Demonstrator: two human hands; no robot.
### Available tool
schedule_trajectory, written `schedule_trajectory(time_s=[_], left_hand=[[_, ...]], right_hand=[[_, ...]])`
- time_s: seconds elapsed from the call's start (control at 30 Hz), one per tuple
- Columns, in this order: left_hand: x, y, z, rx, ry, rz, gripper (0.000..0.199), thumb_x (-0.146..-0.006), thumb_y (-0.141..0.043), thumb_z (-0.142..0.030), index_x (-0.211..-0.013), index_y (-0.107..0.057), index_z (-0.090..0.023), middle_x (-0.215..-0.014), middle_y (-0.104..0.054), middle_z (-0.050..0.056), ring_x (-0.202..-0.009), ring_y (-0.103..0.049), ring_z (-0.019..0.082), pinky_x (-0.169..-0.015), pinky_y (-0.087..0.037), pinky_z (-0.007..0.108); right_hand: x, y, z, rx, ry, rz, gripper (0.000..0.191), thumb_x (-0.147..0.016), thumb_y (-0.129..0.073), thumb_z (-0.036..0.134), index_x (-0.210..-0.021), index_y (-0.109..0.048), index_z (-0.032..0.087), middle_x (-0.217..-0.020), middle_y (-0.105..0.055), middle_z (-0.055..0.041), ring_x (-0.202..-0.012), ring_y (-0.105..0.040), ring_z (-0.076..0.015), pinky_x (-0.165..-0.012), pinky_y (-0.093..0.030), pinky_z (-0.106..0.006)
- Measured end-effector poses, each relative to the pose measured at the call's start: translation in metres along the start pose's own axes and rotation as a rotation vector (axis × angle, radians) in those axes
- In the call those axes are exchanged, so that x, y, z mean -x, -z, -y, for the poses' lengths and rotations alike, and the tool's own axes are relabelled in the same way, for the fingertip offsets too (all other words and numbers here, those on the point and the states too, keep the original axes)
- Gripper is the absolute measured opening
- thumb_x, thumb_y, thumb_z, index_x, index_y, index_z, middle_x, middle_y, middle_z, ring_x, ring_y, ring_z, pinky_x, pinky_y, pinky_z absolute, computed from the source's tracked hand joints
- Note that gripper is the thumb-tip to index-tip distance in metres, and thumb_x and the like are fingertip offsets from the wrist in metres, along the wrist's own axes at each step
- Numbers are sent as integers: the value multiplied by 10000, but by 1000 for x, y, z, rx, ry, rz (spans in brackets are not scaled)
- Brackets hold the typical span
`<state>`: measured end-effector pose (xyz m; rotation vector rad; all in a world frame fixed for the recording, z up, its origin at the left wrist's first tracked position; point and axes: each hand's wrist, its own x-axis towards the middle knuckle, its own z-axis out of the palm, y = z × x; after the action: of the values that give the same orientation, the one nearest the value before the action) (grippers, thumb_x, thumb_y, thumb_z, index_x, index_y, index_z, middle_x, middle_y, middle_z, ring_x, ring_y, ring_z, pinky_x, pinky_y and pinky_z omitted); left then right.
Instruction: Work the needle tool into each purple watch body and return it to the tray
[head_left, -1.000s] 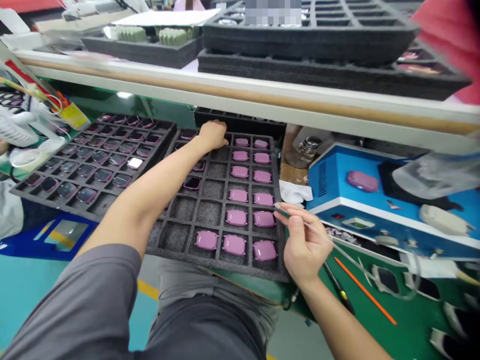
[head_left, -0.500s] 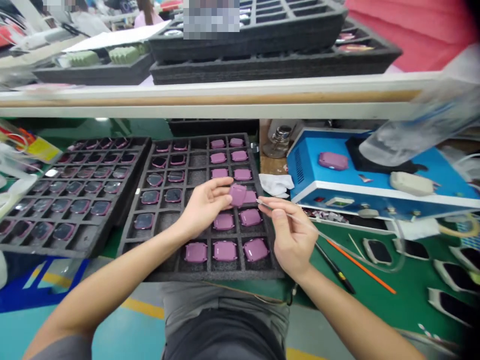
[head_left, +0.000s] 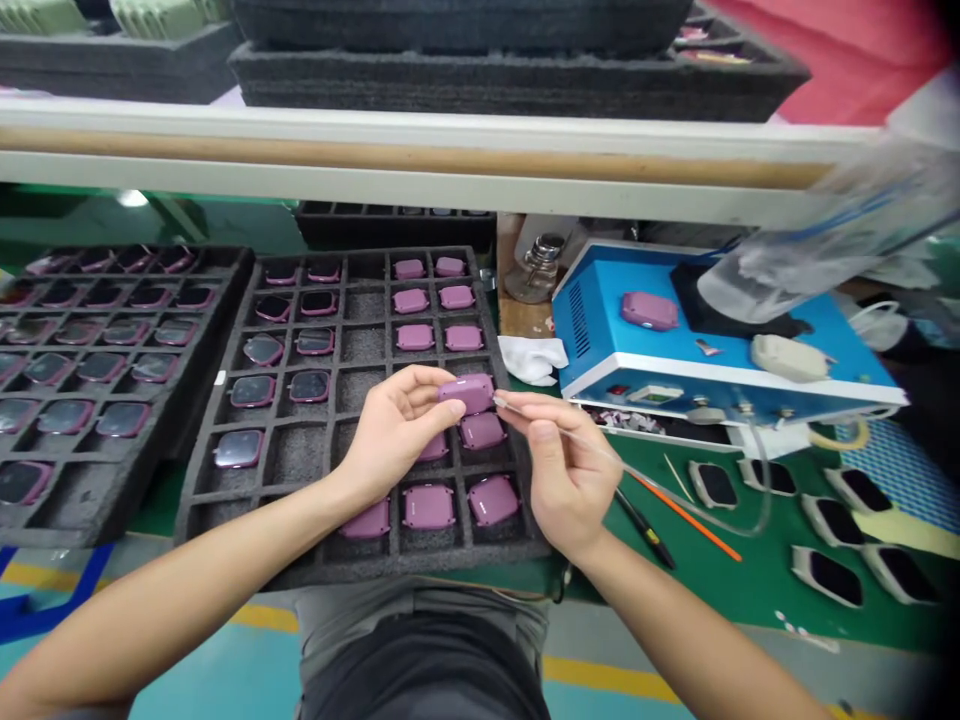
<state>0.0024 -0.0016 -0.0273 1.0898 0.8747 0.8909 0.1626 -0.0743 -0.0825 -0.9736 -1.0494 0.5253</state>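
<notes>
Between the thumb and fingers of my left hand is a purple watch case, tilted so one long edge faces me. My right hand pinches a thin clear tube with a fine tip. That tip is at the case's right end; I cannot tell whether it touches. Both hands are over a black foam tray. Purple cases lie back up in its right columns, such as the watch case, and watches with dark screens fill much of the left columns.
Another foam tray of watches stands at left. Behind my right hand is a blue machine with a purple case on top. A black pen, an orange stick and several pale watches lie at right. A shelf edge spans above.
The case in my left hand has turned from showing its flat face to showing its edge. The tube tip stays close to it. My view has tipped down and shifted right.
</notes>
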Motion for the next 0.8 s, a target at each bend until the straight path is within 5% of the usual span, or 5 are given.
schedule_trajectory(time_s=[0.3, 0.8], left_hand=[[3, -3, 0, -11, 59, 12, 371, -736, -908, -270, -993, -665, -160, -898, -821, 53, -750, -757, 156, -674, -561, 229], [1, -2, 2, 2, 57, 30, 364, -739, -909, -269, -989, -667, -160, -930, -828, 68, -796, -776, 183, -722, -572, 252]], right_hand=[[1, 0, 0, 39, -31, -8, 128, -1020, -600, 251, -1025, -727, 235, -1098, -778, -78, -1091, -757, -242, -946, -655, -461], [1, 0, 1, 42, -40, 0, 140, -1024, -596, 240, -1028, -736, 248, -1103, -776, -72, -1100, -753, -250, -944, -650, -478]])
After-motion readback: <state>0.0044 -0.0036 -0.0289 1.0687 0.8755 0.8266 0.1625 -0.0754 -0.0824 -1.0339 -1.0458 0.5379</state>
